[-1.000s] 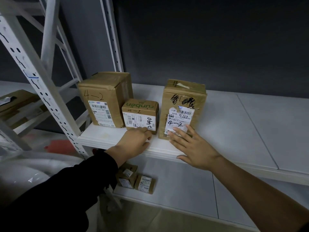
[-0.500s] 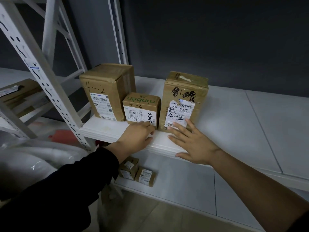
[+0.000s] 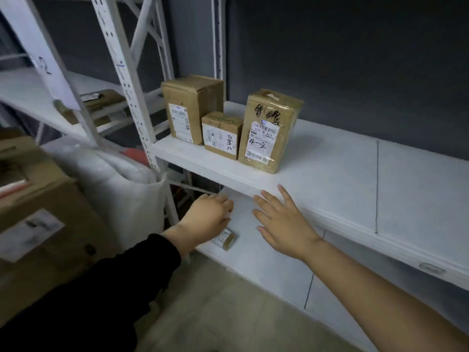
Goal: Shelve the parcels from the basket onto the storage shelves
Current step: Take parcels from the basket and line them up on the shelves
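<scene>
While both my hands hang loose in front of the rack, the shelf board (image 3: pixel 330 179) carries three brown parcels in a row at its left end. The big parcel (image 3: pixel 190 107) stands upright nearest the board's left corner, with a printed label on its front. The small parcel (image 3: pixel 220 134), the lowest of the three, sits next along the board. On its far side is the tall parcel (image 3: pixel 269 130), close against it, with "4-2" handwritten on its label.

Below the board is the lower shelf (image 3: pixel 266 262), where one little labelled parcel (image 3: pixel 225 240) lies near the front, half covered by my left hand (image 3: pixel 210 214). That hand hovers just under the board's front edge, fingers loosely curled, gripping nothing I can see. My right hand (image 3: pixel 281 222) is slack with its fingers spread. Its fingertips cross the board's front edge, but I cannot tell whether they touch it.

At the board's left corner stands a perforated white upright (image 3: pixel 127 85). Past it, lower than the board, sags a white plastic sack (image 3: pixel 121 189) with something red (image 3: pixel 134 154) behind it; I cannot make out what is inside. Further left of the board is a large cardboard carton (image 3: pixel 38 199) with a blurred label. Beyond the upright, another rack's shelf holds a flat brown parcel (image 3: pixel 109 100). Behind the board is a dark wall (image 3: pixel 330 59).
</scene>
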